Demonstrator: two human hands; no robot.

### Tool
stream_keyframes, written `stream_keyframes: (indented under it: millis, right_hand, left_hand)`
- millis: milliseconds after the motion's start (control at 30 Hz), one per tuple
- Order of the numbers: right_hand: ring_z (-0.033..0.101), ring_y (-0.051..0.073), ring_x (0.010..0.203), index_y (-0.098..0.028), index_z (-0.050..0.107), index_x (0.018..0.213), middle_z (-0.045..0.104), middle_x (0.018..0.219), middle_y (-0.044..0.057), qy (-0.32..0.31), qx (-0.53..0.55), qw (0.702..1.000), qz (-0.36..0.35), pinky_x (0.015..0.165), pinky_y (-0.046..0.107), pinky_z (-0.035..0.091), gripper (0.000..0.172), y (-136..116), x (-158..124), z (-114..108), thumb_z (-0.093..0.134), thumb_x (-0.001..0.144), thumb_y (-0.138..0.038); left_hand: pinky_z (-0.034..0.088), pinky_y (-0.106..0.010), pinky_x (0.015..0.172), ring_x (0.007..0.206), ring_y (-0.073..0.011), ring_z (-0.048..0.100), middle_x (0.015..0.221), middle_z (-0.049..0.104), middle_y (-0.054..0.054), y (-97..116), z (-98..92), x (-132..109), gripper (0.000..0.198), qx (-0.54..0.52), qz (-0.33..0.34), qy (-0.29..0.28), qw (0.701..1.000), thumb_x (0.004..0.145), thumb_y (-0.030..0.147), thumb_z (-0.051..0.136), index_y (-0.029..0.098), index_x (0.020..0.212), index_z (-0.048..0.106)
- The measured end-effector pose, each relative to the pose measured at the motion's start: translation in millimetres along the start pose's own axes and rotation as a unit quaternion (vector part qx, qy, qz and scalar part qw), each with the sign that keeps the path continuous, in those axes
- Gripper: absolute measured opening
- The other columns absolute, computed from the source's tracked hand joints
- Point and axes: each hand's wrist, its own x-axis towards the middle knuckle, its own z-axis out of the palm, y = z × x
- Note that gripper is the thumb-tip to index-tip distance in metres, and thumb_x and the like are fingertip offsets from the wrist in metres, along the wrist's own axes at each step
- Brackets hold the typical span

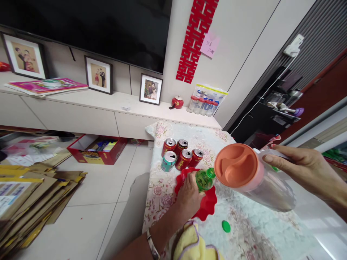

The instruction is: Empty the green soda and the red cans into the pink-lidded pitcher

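My left hand [189, 193] is wrapped round a green plastic bottle [204, 181], which has no cap on its neck. The bottle is over a red scalloped plate [207, 207]. My right hand [303, 166] grips the handle of a clear pitcher [271, 193] with an orange lid [235, 164]. Tilted toward the left, the pitcher has its lid end close to the bottle's mouth. Whether liquid is flowing cannot be made out. A green cap [226, 226] lies on the tablecloth, and a yellow cloth [193, 243] with purple edging sits nearest me.
Several opened drink cans [183, 159] stand together on the flowered tablecloth [159, 191]. Behind is a low white cabinet [141, 119] with framed photos and lidded jars [202, 106]. Flattened cardboard [40, 195] and a red box [94, 153] are on the floor at left.
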Motion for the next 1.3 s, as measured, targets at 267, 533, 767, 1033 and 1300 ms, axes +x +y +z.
stream_keyframes:
  millis: [267,533,767,1033,1300]
  right_hand:
    - [0.057,0.016,0.056,-0.026,0.084,0.069,0.067,0.059,0.004,-0.003,0.003,1.000,-0.005,0.049,0.023,0.047,0.054,-2.8,1.7,2.2,0.076,0.076,-0.079]
    - [0.058,0.017,0.056,-0.025,0.085,0.070,0.069,0.060,0.006,0.003,-0.007,1.000,0.000,0.049,0.024,0.047,0.058,-6.0,0.2,1.3,0.075,0.074,-0.082]
    - [0.060,0.018,0.057,-0.027,0.085,0.069,0.070,0.061,0.006,-0.003,-0.005,1.000,-0.001,0.049,0.024,0.048,0.056,-6.7,1.7,2.6,0.075,0.075,-0.082]
    - [0.060,0.017,0.057,-0.026,0.084,0.069,0.067,0.059,0.004,-0.005,0.001,1.000,0.002,0.050,0.024,0.048,0.054,-4.7,-0.2,-0.1,0.077,0.076,-0.080]
    - [0.060,0.017,0.058,-0.027,0.084,0.069,0.066,0.060,0.004,-0.008,0.005,1.000,-0.005,0.050,0.024,0.049,0.054,-4.5,0.3,0.9,0.077,0.077,-0.080]
  left_hand:
    - [0.046,-0.050,0.125,0.152,-0.0380,0.053,0.156,0.057,-0.024,-1.5,1.0,0.1,0.070,-0.007,0.005,0.006,1.000,0.082,0.011,0.067,0.012,0.148,0.045]
    - [0.045,-0.052,0.126,0.151,-0.0382,0.054,0.155,0.058,-0.024,-3.2,1.3,0.5,0.070,-0.013,0.006,0.007,1.000,0.082,0.010,0.067,0.012,0.148,0.045]
    - [0.045,-0.050,0.126,0.152,-0.0378,0.053,0.154,0.058,-0.024,-1.9,-0.1,0.5,0.070,-0.003,-0.001,-0.005,1.000,0.082,0.010,0.065,0.011,0.148,0.044]
    - [0.046,-0.049,0.126,0.152,-0.0365,0.053,0.155,0.058,-0.023,0.4,-0.3,-0.9,0.070,-0.004,-0.003,0.001,1.000,0.081,0.010,0.066,0.015,0.148,0.045]
    - [0.046,-0.050,0.125,0.153,-0.0359,0.052,0.157,0.057,-0.025,2.5,-2.2,-1.8,0.070,0.003,-0.005,-0.006,1.000,0.083,0.009,0.065,0.011,0.149,0.043]
